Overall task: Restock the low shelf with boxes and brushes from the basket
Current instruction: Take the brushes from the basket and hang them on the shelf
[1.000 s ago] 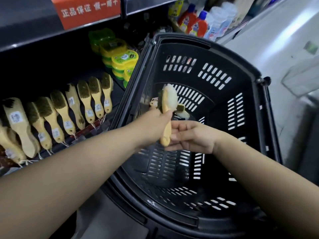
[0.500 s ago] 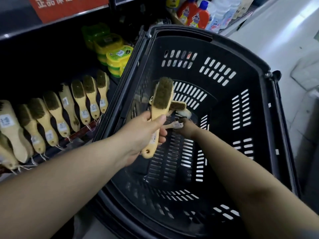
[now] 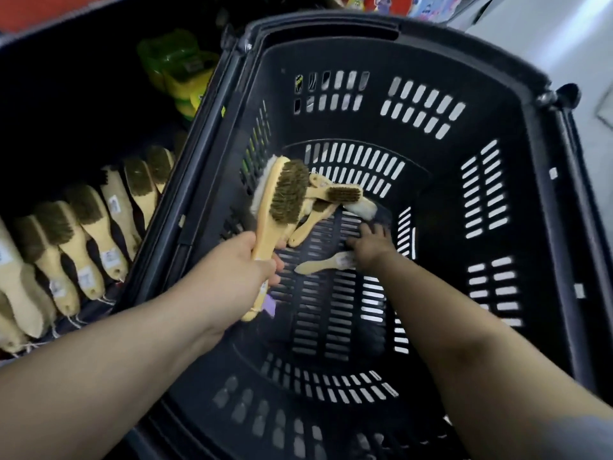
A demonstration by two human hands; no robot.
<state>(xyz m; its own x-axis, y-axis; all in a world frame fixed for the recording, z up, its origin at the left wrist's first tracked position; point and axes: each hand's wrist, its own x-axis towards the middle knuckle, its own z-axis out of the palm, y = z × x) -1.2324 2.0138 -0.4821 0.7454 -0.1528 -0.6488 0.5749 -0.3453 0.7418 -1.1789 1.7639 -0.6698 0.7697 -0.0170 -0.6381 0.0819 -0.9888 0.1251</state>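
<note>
My left hand (image 3: 242,270) grips the wooden handles of two brushes held together over the basket's left side. The front one (image 3: 285,194) shows brown bristles; white bristles show behind it. My right hand (image 3: 371,247) is down on the floor of the black basket (image 3: 331,24), fingers spread, lying over the head of a loose brush (image 3: 315,266) whose handle sticks out to the left. A few more brushes (image 3: 341,194) lie in a pile just beyond my fingers. The low shelf at left holds a row of similar wooden brushes (image 3: 83,234).
Green and yellow boxes (image 3: 179,71) are stacked on the shelf behind the brush row, close to the basket's left rim. The basket's tall slotted walls surround my right forearm. Pale floor shows at the upper right.
My right hand let go of the brush near my left hand and dropped to the basket floor. My left hand now holds the brushes alone, and the view has tilted further down.
</note>
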